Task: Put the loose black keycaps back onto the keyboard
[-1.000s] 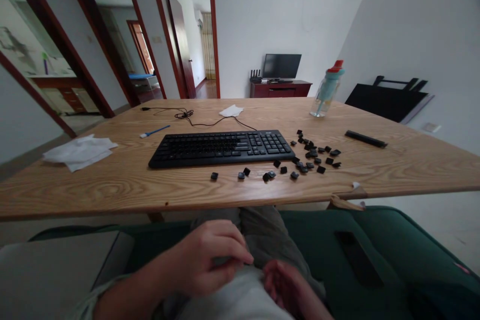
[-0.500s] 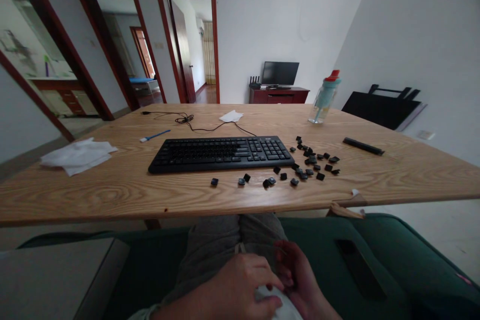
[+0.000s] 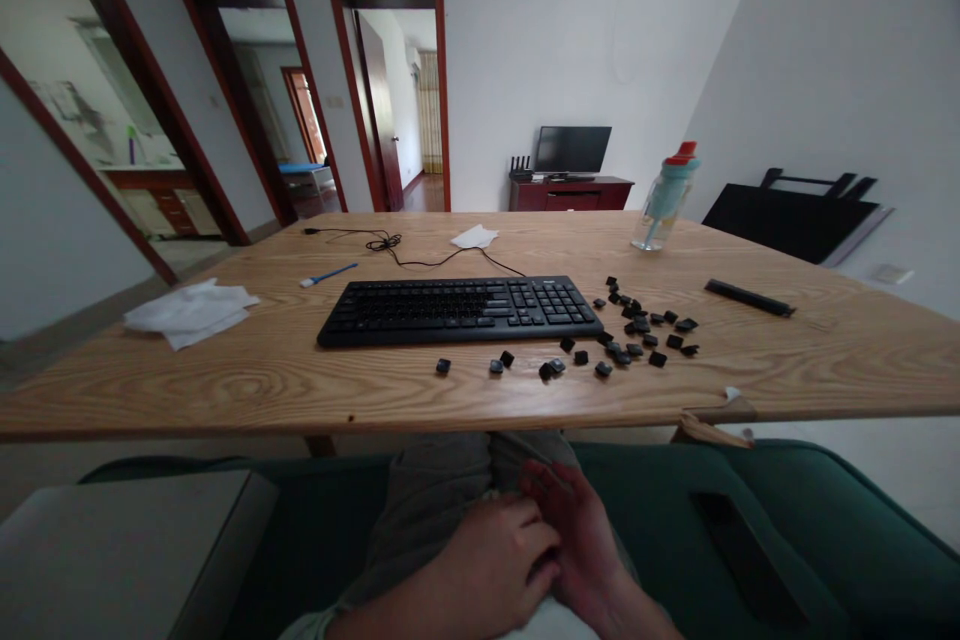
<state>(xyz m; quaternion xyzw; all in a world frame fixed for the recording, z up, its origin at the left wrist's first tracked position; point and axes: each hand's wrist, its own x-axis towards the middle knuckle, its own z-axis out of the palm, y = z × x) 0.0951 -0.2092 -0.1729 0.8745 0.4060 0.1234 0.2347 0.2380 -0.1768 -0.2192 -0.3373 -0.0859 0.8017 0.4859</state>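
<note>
Finding: the change over the last second lies in the hands. The bare left hand (image 3: 499, 557), raised and clear of the other a second ago, now lies across the bare right hand (image 3: 583, 532), above the lap in grey cloth trousers (image 3: 439, 480). The two overlap and appear to touch at the right palm.

State of grip: the left fingers are bent, their tips meeting the right hand or just beside it; whether they pinch anything small cannot be told. The right hand is turned palm up, fingers loosely spread, with nothing visible in its palm.

Work items: the long black plastic keyboard (image 3: 450, 312) lies flat on the pale wood-grained table (image 3: 247, 390), well apart from both hands. Loose square black plastic keycaps (image 3: 658, 359) lie scattered before it and off its right end. Relative to one another, these items show no shift across the interval.

Also noted: a slim blue brush with a white tip (image 3: 330, 274) lies beyond the keyboard's left end; a clear bottle with a teal top and red lid (image 3: 664, 200) stands upright at the far right.

Assessment: with both hands below the table edge and occupied with each other, handling of the keyboard and keycaps is judged to be at a pause.
</note>
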